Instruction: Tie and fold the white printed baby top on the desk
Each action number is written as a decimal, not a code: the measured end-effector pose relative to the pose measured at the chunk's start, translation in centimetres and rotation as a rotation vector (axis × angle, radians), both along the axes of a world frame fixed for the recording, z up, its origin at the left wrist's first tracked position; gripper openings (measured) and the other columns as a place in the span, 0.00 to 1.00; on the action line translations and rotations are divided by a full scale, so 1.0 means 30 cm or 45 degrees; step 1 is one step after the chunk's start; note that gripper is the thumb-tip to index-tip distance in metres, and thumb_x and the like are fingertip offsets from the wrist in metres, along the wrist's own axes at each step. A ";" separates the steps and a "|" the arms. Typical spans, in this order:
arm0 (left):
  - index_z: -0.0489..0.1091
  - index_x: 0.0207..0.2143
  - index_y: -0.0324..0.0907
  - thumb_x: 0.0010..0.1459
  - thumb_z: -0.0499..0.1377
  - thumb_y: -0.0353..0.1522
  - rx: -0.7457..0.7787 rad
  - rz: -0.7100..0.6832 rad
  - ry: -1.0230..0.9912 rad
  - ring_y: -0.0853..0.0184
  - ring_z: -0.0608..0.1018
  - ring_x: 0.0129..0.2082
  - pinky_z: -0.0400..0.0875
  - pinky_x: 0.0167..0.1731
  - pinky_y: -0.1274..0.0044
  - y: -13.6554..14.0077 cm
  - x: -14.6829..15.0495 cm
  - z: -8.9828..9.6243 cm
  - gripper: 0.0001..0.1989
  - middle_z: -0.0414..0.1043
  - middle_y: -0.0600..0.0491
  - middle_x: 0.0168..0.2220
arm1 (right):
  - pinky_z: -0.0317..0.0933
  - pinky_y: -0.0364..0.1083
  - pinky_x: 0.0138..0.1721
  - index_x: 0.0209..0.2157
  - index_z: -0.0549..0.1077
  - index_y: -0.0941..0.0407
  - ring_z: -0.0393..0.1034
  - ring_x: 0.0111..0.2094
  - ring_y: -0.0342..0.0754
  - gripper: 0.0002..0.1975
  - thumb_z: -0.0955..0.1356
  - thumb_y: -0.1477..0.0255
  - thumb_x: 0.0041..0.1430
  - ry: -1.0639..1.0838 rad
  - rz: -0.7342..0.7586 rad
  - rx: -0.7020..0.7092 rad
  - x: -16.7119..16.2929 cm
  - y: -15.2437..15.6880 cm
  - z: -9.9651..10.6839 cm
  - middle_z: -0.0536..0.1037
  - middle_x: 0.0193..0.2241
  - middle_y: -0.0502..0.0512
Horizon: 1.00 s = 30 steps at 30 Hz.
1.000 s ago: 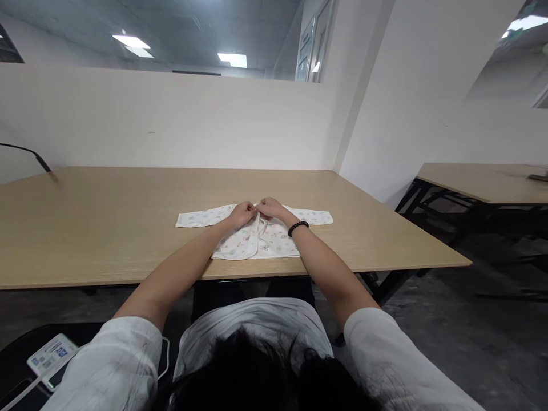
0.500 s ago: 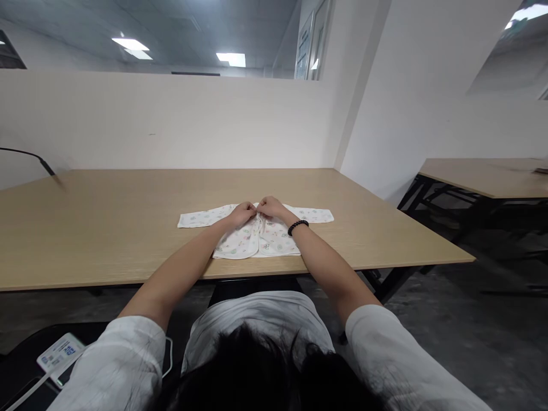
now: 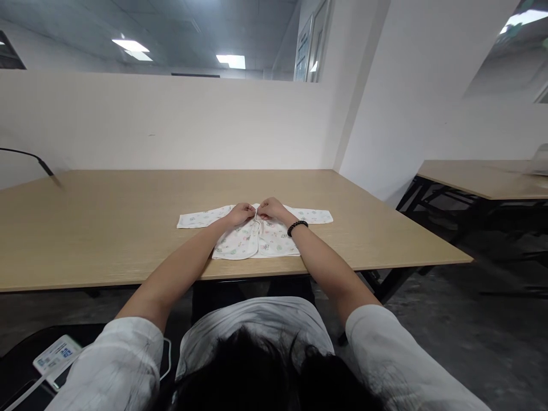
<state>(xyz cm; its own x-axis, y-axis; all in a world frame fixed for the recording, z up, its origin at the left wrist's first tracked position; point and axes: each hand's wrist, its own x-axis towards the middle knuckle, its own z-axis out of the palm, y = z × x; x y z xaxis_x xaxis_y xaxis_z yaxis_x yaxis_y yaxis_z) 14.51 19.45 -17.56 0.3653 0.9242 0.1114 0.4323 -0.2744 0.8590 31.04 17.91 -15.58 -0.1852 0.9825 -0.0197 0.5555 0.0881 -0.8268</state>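
A small white baby shirt (image 3: 240, 242) with a colourful print lies spread on the table, its two sleeves stretched out to the sides and its front opening running down the middle. My left hand (image 3: 242, 213) pinches the left front edge near the neckline. Close beside it, my right hand (image 3: 273, 209) has its fingers closed on the right front edge at the same height. A dark beaded bracelet (image 3: 297, 227) circles my right wrist. My fingertips nearly meet, and whatever small fastening lies between them is too small to make out.
The wooden table (image 3: 128, 228) reaches back to a white wall (image 3: 192, 123). A thin black gooseneck rod (image 3: 43, 165) stands at its left. To the right is a second table (image 3: 479, 177). A white device with a cable (image 3: 57, 357) lies at the lower left.
Both hands keep their pinch on the shirt front with only slight finger movement. The shirt stays in place, and the view has shifted a little.
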 end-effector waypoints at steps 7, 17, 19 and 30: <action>0.70 0.24 0.39 0.53 0.60 0.41 0.058 0.032 0.083 0.70 0.68 0.21 0.60 0.23 0.78 0.003 -0.010 0.003 0.14 0.64 0.53 0.18 | 0.51 0.36 0.21 0.19 0.62 0.59 0.53 0.17 0.37 0.08 0.65 0.82 0.44 0.016 0.051 -0.030 0.003 0.017 -0.010 0.59 0.13 0.45; 0.67 0.27 0.41 0.48 0.60 0.35 0.241 0.119 0.261 0.69 0.69 0.27 0.61 0.29 0.80 -0.008 -0.004 0.006 0.07 0.70 0.54 0.24 | 0.51 0.38 0.21 0.20 0.55 0.56 0.52 0.18 0.38 0.13 0.65 0.78 0.48 -0.073 0.013 -0.046 0.004 0.024 0.002 0.56 0.14 0.46; 0.65 0.26 0.41 0.47 0.61 0.33 0.275 0.108 0.287 0.69 0.68 0.27 0.60 0.30 0.79 -0.011 -0.004 0.010 0.07 0.69 0.55 0.25 | 0.50 0.39 0.22 0.20 0.58 0.56 0.53 0.19 0.39 0.12 0.67 0.76 0.49 -0.157 -0.004 -0.014 0.007 0.014 0.020 0.56 0.14 0.46; 0.67 0.19 0.42 0.43 0.63 0.39 0.038 -0.377 0.363 0.72 0.62 0.21 0.54 0.21 0.79 -0.069 -0.056 0.105 0.12 0.62 0.57 0.19 | 0.50 0.40 0.20 0.19 0.68 0.59 0.57 0.17 0.38 0.17 0.76 0.66 0.47 -0.479 0.356 -0.174 0.025 -0.055 0.061 0.68 0.17 0.49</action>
<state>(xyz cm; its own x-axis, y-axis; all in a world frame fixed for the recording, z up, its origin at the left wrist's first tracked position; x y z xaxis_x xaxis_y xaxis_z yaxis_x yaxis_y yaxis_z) 12.82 17.38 -14.41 0.6349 0.7726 -0.0073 0.5505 -0.4457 0.7059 31.79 16.25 -13.74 -0.3972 0.8797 -0.2614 0.7886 0.1814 -0.5876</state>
